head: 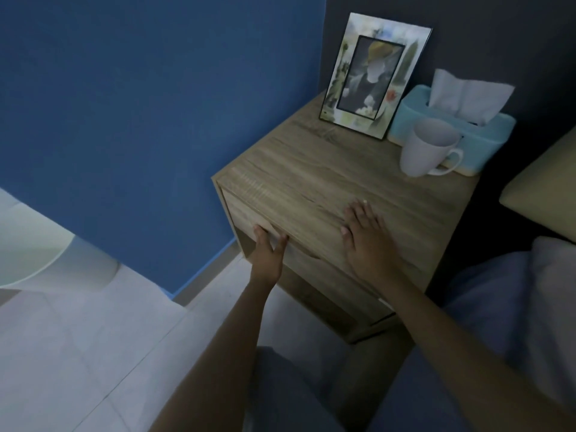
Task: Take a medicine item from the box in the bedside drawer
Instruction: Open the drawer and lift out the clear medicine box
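A wooden bedside table [314, 179] stands against a blue wall. Its drawer [246, 218] is closed at the front, so the box and the medicine inside are hidden. My left hand [268, 252] grips the drawer's lower front edge, fingers curled under it and thumb on the face. My right hand [366, 236] lies flat and open on the tabletop near its front edge, holding nothing.
At the back of the tabletop stand a picture frame [371, 76], a white mug [427, 148] and a light blue tissue box [467, 132]. A bed with a pillow [545, 194] borders the table's right side. Pale tiled floor [93, 338] lies to the left.
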Tool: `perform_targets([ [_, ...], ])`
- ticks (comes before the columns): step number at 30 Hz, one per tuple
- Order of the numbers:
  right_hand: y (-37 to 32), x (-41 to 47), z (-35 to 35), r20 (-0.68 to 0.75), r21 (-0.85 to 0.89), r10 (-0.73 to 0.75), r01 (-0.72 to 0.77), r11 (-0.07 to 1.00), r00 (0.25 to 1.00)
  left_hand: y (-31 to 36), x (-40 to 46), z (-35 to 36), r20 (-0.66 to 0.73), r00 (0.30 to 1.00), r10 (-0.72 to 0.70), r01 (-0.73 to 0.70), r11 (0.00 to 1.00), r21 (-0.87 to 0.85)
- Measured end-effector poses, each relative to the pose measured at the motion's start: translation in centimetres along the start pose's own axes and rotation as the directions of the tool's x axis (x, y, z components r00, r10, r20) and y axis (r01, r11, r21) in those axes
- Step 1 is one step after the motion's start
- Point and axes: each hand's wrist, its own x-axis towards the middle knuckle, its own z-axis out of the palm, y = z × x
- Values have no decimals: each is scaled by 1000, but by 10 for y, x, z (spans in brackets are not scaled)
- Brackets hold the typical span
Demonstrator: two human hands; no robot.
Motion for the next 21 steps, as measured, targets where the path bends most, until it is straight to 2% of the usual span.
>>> perform_targets([
  [7, 2, 0, 2, -9, 14, 1, -1, 1000, 1000, 6, 3, 0, -12, 1000, -19, 18, 991, -130],
  [15, 3, 1, 1, -10, 41, -1, 2, 999, 1000, 6, 8, -1, -9, 997, -83, 82, 994, -74],
  [21, 2, 0, -1, 6, 50, 8, -9, 999, 1000, 0, -9, -10, -21, 994, -107, 102, 980, -171],
])
